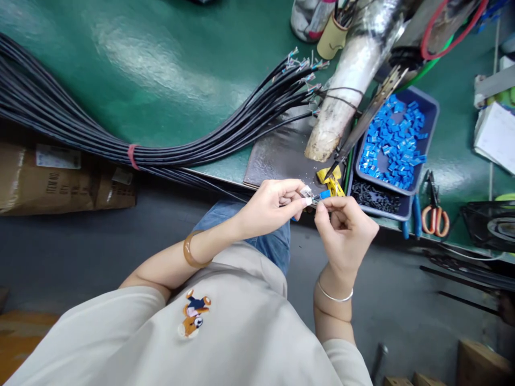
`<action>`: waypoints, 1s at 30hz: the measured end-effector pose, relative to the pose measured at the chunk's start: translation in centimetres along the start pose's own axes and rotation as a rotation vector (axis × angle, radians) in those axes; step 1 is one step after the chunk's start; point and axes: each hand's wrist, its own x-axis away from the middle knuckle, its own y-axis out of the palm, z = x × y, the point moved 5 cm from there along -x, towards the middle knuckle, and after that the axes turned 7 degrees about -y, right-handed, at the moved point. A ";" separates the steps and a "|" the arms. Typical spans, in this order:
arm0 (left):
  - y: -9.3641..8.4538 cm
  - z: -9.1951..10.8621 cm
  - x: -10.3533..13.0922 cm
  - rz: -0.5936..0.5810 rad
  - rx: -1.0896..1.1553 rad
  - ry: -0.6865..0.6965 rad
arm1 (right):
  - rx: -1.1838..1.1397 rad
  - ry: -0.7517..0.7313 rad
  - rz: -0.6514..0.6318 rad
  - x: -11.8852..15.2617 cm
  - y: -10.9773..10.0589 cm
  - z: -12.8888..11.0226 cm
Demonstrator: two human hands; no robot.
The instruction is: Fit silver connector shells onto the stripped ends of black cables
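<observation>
My left hand [277,206] is closed, thumb and forefinger pinching the end of a cable near a small clear piece. Close by on the right, my right hand [344,228] pinches at thin wires from that same end. Between and just above my fingertips a small blue connector [324,194] shows, partly hidden. Behind it lies a yellow tool [333,182] at the edge of a dark mat [277,155]. A bundle of black cables [177,153], tied with a pink band [133,156], runs across the left, its frayed coloured wire ends [308,67] lying beyond the mat.
A tray of blue connectors [392,145] overlaps a tray of black pieces [374,198] at the right. Orange-handled scissors [435,217] lie beside them. A wrapped white roll [341,102] and metal arm hang over the green table [161,53]. A cardboard box [60,182] stands left.
</observation>
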 end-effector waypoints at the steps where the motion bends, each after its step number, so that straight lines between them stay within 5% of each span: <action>1: 0.0 0.0 0.0 -0.006 0.026 -0.012 | -0.046 0.049 -0.016 0.1 0.1 0.5; 7: 0.0 -0.2 -0.1 -0.010 0.040 -0.029 | -0.173 0.170 0.127 0.9 -0.4 2.0; 30: 0.2 -0.2 -0.1 0.040 -0.145 0.048 | 0.125 -0.235 0.035 0.7 0.0 0.1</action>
